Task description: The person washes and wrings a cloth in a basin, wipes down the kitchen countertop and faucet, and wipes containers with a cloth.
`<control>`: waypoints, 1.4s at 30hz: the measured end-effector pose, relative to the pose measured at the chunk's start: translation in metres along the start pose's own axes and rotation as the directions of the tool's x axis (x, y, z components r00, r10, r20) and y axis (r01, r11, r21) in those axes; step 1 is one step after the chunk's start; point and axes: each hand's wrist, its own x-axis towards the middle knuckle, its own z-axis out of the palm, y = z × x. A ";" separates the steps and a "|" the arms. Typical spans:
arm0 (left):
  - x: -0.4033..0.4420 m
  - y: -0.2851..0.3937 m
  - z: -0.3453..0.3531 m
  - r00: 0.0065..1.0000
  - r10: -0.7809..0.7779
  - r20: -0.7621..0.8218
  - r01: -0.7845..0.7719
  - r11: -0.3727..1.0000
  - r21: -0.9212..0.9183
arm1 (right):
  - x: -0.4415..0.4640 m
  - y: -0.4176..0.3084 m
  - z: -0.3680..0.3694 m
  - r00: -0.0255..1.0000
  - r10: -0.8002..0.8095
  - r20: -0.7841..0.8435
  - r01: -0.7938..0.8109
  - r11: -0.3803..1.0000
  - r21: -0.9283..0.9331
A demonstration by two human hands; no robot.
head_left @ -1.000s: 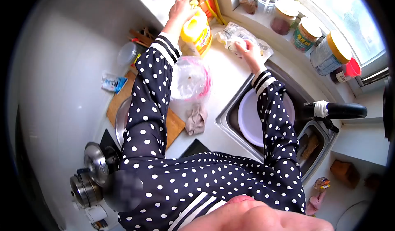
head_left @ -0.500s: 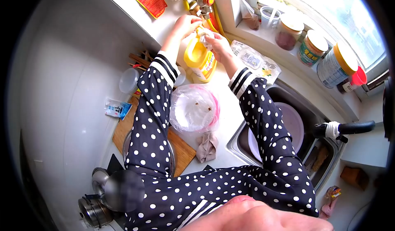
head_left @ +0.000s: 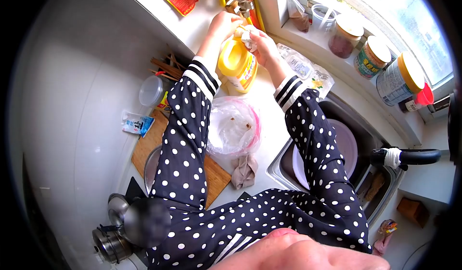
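Near the top of the view, a yellow bottle (head_left: 238,68) with a printed label stands on the white counter. My left hand (head_left: 224,25) is closed at the upper end of the bottle, fingers bent together; what lies in them is hidden. A crumpled white wipe (head_left: 249,37) is pinched in my right hand (head_left: 265,49), beside the left fingertips and above the bottle. To the right of the bottle lies a wipes pack (head_left: 299,67). Nearer to me, a clear plastic bag lines a pink-rimmed bowl (head_left: 256,133) with small brown bits inside.
A sink (head_left: 281,166) holding a pale basin (head_left: 345,142) is at right, under a black tap (head_left: 418,156). Jars (head_left: 373,56) line the windowsill. At left are a cutting board (head_left: 217,181), a salt packet (head_left: 137,123) and pots (head_left: 113,245). A grey cloth (head_left: 244,172) lies mid-counter.
The view has shifted slightly, so most things sit a little further right. Both hands stay together at the top of the bottle, the right still with the wipe.
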 end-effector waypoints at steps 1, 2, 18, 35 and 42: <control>0.000 0.000 0.000 1.000 -0.022 0.006 0.022 1.000 -0.017 | -0.001 0.000 0.000 1.000 -0.003 0.001 0.003 1.000 0.000; 0.000 -0.001 0.001 0.999 -0.043 0.014 0.044 0.998 -0.034 | -0.001 -0.001 0.000 1.000 0.000 0.013 0.000 1.000 0.009; -0.007 -0.003 0.006 0.997 0.018 -0.071 -0.014 0.998 0.056 | -0.005 0.004 0.003 0.999 -0.020 0.045 0.019 1.000 0.021; -0.010 0.005 0.011 0.996 -0.079 -0.034 0.082 0.995 0.063 | -0.037 -0.006 -0.003 0.999 -0.034 0.010 0.034 0.999 -0.006; -0.008 0.012 0.020 0.975 0.001 -0.223 0.060 0.961 0.268 | -0.168 -0.027 -0.052 0.992 -0.044 -0.121 0.042 0.999 -0.014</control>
